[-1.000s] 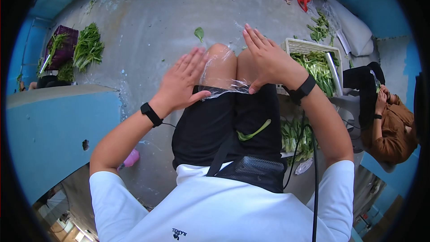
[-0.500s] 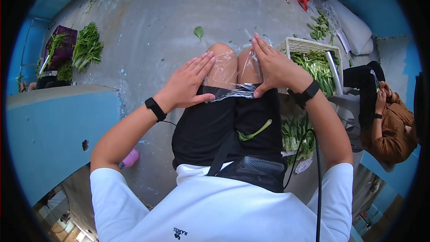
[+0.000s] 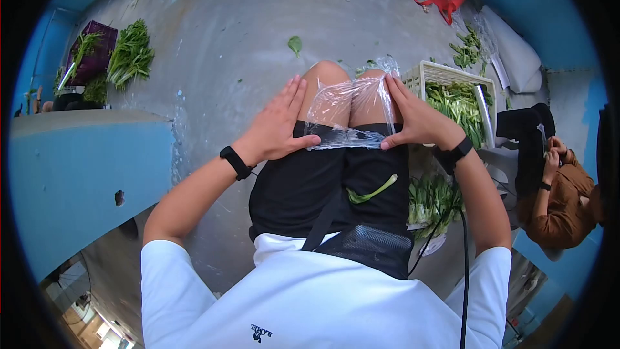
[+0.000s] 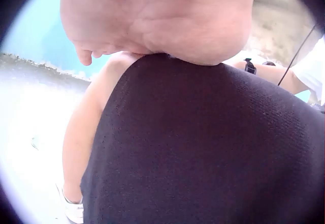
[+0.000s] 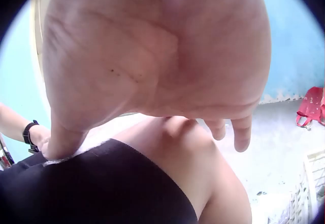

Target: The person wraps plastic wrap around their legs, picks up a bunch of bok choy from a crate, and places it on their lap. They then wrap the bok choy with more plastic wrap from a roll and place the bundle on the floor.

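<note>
A clear plastic sheet [image 3: 352, 100] lies spread over the seated person's bare knees and the hem of the black shorts [image 3: 303, 174], its near edge folded into a shiny band. My left hand [image 3: 276, 119] rests flat at the sheet's left side, fingers straight, thumb pointing inward along the near edge. At the right side my right hand [image 3: 420, 119] lies with straight fingers along the plastic and its thumb on the near corner. Lower on the shorts sits a single leafy green stalk [image 3: 372, 190]. In the right wrist view, the palm [image 5: 157, 51] hangs over the thigh.
A white crate [image 3: 423, 81] of leafy greens stands to the right, with more bundled greens [image 3: 429, 197] nearer. Beyond it another person in a brown shirt [image 3: 565, 207] handles something. At left are a purple crate [image 3: 93, 45], a greens pile [image 3: 131, 55] and a low blue wall [image 3: 90, 168].
The plastic sheet has become flatter and wider across the knees, its near edge straighter. Both hands have slid slightly toward the body, still flat with straight fingers. The head view has shifted a little.
</note>
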Demonstrator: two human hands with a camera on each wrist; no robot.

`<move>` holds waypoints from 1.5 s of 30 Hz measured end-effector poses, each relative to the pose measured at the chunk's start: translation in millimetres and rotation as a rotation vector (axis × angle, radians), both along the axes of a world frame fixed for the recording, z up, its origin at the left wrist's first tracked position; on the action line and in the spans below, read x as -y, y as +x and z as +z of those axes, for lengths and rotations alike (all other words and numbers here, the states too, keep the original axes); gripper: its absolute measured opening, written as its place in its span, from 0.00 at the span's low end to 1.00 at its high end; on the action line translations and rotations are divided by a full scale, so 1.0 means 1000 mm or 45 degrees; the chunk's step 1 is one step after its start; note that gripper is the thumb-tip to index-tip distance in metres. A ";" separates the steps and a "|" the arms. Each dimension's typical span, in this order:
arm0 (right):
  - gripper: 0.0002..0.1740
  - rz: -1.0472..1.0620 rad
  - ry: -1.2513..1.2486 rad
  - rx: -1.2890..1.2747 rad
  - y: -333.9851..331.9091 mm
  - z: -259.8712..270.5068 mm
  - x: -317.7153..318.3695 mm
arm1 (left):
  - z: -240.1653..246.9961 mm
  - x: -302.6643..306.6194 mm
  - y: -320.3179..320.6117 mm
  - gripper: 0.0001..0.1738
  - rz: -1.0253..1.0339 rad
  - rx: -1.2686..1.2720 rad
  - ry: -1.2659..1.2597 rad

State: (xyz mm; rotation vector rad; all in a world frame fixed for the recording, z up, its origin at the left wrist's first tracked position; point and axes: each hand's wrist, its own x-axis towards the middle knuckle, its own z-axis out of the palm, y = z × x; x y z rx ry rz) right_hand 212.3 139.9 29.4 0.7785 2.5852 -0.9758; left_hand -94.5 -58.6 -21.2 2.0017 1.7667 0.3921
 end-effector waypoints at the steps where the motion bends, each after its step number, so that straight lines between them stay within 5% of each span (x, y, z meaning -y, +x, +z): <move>1: 0.90 0.009 -0.001 0.007 0.001 0.002 -0.001 | 0.000 0.001 0.002 0.68 0.024 0.037 -0.007; 4: 0.87 0.035 -0.079 -0.002 0.010 0.005 -0.009 | 0.004 0.003 0.008 0.67 0.061 0.098 -0.002; 7: 0.74 -0.120 -0.095 -0.137 0.001 0.024 -0.026 | 0.001 0.005 0.008 0.65 0.070 0.112 0.030; 9: 0.50 -0.204 0.266 -0.352 -0.026 0.050 -0.022 | 0.001 0.007 0.007 0.65 0.063 0.102 0.045; 10: 0.29 -0.203 0.396 -0.572 -0.046 0.052 -0.014 | 0.002 0.007 0.006 0.65 0.069 0.094 0.050; 13: 0.19 -0.032 0.156 -0.614 -0.089 0.036 0.016 | 0.008 0.007 0.008 0.64 0.070 0.055 0.096; 16: 0.11 -0.027 0.256 -0.388 -0.116 0.016 0.039 | 0.013 0.009 0.009 0.61 0.083 0.012 0.163; 21: 0.07 -0.077 0.286 -0.617 -0.122 -0.020 0.044 | 0.021 0.018 0.009 0.56 0.144 0.046 0.168; 26: 0.09 -0.173 0.255 -0.788 -0.122 -0.014 0.045 | 0.028 0.024 0.014 0.33 0.230 0.209 0.200; 27: 0.09 -0.395 0.006 -0.697 -0.124 0.007 0.049 | 0.028 0.026 0.014 0.33 0.225 0.205 0.197; 29: 0.09 -0.615 -0.244 -0.602 -0.124 0.016 0.051 | 0.022 0.029 0.016 0.23 0.350 0.738 -0.083; 33: 0.13 -0.627 -0.044 -0.585 -0.118 0.010 0.046 | 0.019 0.030 0.013 0.25 0.568 1.146 -0.315; 36: 0.12 -0.548 0.021 -0.603 -0.115 0.005 0.044 | 0.043 0.020 0.000 0.29 0.365 0.857 -0.364; 39: 0.09 -0.466 -0.118 -0.704 -0.114 0.014 0.046 | 0.034 -0.009 -0.010 0.33 0.701 0.638 -0.017; 42: 0.07 -0.443 -0.204 -0.734 -0.116 0.019 0.046 | 0.045 -0.037 0.012 0.27 0.420 0.567 0.120; 44: 0.08 -0.471 -0.201 -0.756 -0.113 0.014 0.045 | 0.035 -0.047 0.023 0.17 0.537 1.101 -0.148; 45: 0.11 -0.506 -0.151 -0.775 -0.112 0.007 0.043 | 0.032 -0.050 0.027 0.17 0.515 1.093 -0.155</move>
